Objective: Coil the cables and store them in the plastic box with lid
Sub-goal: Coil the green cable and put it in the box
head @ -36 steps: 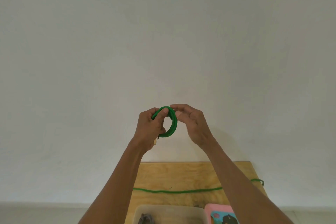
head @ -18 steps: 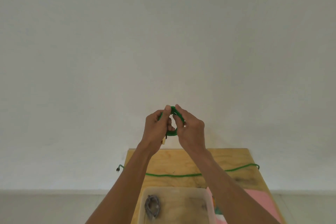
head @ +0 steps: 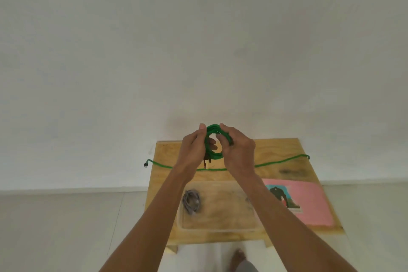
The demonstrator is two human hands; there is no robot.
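A coiled green cable is held in the air above the far part of the wooden table. My left hand grips the coil's left side and my right hand grips its right side. A dark plug end hangs below the coil. A second green cable lies stretched straight across the table, its ends hanging over both sides. Nearer to me stands the clear plastic box, open, with a coiled grey cable in its left end.
A pink lid with a picture on it lies flat to the right of the box. The table stands against a white wall. A bare foot shows on the pale floor below the table's near edge.
The camera has tilted down, so the box, lid and whole table now show. My hands with the coil have dropped lower toward the table and closed tighter around the coil.
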